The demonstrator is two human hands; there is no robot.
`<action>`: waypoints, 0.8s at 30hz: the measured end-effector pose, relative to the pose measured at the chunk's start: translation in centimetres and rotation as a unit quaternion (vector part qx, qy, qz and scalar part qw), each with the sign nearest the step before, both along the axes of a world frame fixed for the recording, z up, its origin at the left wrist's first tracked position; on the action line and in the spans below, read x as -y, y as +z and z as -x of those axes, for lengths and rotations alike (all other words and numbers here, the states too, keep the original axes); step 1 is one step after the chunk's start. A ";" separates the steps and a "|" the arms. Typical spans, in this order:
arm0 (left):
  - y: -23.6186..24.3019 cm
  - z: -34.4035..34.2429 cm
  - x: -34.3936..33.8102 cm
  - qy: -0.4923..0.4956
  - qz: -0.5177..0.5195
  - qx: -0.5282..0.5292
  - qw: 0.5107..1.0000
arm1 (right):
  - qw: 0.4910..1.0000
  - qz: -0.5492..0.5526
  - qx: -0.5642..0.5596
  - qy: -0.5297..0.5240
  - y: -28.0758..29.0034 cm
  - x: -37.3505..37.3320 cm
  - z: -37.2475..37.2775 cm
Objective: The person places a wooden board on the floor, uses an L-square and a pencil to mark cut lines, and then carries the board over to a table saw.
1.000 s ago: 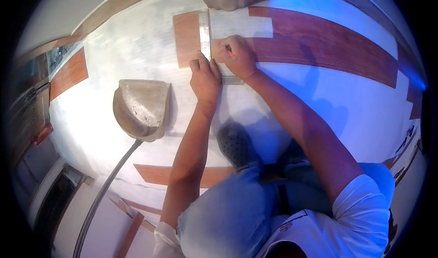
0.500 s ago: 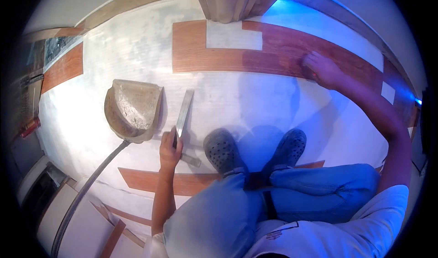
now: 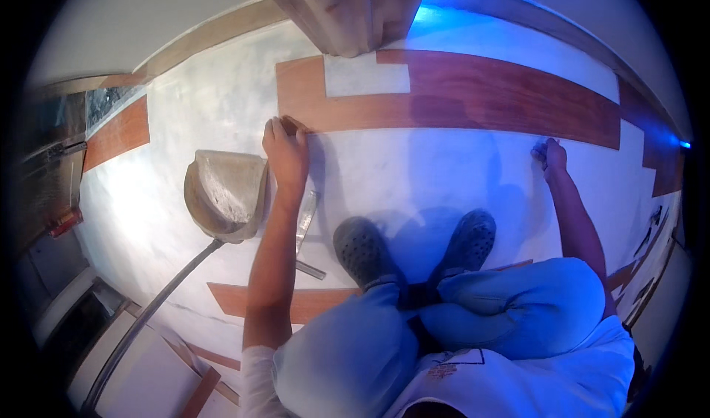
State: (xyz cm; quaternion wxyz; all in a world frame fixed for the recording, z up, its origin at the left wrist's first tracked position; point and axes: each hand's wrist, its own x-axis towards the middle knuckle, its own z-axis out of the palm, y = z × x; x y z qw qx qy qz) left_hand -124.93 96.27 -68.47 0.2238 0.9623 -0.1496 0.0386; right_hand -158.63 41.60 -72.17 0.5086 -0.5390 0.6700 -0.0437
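A reddish-brown wood-look floor plank (image 3: 473,104) with a rectangular notch lies across the pale floor ahead of me. My left hand (image 3: 287,152) is closed at its near left corner, fingertips pinching the edge. Just below the plank's near edge, towards its right end, my right hand (image 3: 552,156) is curled closed; what its fingers hold, if anything, is hidden. Beside my left forearm lies a flat metal blade (image 3: 306,218), partly covered by the arm. A short grey bar (image 3: 310,270) rests close to it.
A dustpan (image 3: 229,192) with pale debris and a long handle stands left of my arm. A wooden post (image 3: 347,15) rises at the plank's far side. My clogs (image 3: 364,248) are planted near a narrow plank strip (image 3: 244,300). Another short plank (image 3: 118,133) lies far left.
My left hand has let go of the metal-bladed tool and moved forward to the plank's corner. My right hand has come off the plank's surface, back to its near edge.
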 end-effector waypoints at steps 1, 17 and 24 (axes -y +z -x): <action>0.1 -1.6 0.9 0.037 -0.021 -0.086 0.995 | 0.996 -0.045 0.036 -0.073 -0.8 0.0 -0.2; 4.6 -5.1 -4.4 0.129 0.302 -0.510 0.795 | 0.932 -0.111 0.231 -0.256 0.4 -1.8 0.3; 21.4 -0.5 -5.5 0.146 0.382 -0.434 0.803 | 0.881 -0.181 0.363 -0.243 9.8 -5.7 0.2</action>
